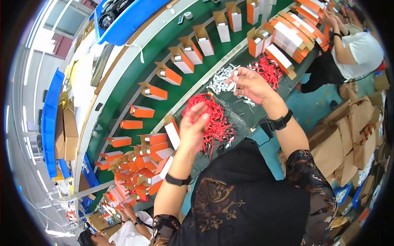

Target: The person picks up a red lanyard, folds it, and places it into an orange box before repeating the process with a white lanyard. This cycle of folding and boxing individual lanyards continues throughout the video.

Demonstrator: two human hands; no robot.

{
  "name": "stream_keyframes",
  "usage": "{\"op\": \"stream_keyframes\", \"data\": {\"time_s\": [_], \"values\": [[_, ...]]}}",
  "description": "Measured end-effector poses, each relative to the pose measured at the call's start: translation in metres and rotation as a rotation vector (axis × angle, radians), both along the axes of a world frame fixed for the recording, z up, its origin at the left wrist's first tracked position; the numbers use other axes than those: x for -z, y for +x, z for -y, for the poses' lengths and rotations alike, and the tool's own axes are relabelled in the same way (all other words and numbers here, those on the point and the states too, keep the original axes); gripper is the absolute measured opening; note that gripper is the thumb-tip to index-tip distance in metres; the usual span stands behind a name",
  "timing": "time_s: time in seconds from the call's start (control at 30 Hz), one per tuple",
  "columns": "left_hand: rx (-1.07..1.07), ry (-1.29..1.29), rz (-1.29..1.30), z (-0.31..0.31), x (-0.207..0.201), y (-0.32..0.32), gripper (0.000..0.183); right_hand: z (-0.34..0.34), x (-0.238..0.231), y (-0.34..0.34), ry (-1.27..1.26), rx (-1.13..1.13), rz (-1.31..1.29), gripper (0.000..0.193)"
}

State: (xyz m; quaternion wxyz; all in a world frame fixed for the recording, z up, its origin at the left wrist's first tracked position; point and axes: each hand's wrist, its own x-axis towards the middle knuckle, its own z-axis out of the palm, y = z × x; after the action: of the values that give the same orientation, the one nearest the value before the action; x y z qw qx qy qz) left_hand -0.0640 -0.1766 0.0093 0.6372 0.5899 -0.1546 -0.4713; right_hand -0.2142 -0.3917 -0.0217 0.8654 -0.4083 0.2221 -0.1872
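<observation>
Pinching a white tag [232, 85] in the right hand [250, 84], the left hand [193, 127] should, by judgement, pull one red cord [213, 117] cleanly from the pile beneath it.

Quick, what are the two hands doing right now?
Left hand: in the red cords, grip cannot be told.
Right hand: closed on small white pieces.

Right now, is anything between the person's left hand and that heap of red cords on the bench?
Nothing visible. The left hand is right at the red cords, its fingers in front of the heap. The right hand is apart, up by the white pieces.
</observation>
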Motion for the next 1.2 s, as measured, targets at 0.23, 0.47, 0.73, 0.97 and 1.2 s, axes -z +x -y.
{"op": "stream_keyframes", "data": {"time_s": [0.23,0.47,0.73,0.97,1.2], "values": [[0.246,-0.196,-0.127,0.061,0.018,-0.039,0.052,-0.024,-0.046,-0.01,0.095,-0.044,0.147,0.012],[0.298,-0.24,0.008,0.071,0.006,-0.051,0.056,-0.025,-0.062,-0.029,0.14,-0.031,0.242,0.018],[0.469,-0.229,0.098,0.061,-0.011,-0.047,0.014,-0.021,-0.092,-0.039,-0.114,-0.023,0.2,0.017],[0.198,-0.156,-0.238,0.077,-0.009,-0.032,0.033,-0.016,-0.153,-0.046,-0.204,-0.066,0.22,0.016],[0.375,-0.196,-0.011,0.097,-0.026,-0.058,0.068,-0.021,-0.27,-0.045,-0.726,-0.077,0.356,0.022]]}}
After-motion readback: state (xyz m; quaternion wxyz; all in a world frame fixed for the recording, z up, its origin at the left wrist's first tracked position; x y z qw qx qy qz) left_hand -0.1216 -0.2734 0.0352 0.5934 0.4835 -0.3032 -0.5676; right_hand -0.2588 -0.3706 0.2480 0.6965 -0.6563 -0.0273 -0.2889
